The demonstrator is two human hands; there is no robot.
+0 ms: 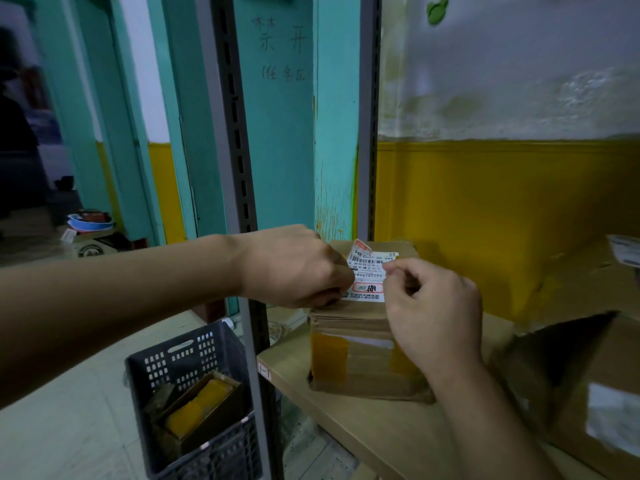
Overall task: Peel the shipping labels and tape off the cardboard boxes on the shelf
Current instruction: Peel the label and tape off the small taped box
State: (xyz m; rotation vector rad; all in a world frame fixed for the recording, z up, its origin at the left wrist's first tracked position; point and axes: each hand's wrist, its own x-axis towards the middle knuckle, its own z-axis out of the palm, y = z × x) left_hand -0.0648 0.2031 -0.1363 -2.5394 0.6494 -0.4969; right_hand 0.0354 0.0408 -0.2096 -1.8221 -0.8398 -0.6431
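The box was brown, with orange-yellow tape on its front. The label was white with black stripes and letters, and a red ring round one mark. The crate was dark grey with rows of little holes. The wall was white on top and yellow below. The door was blue-green. The shelf post was grey with black slots
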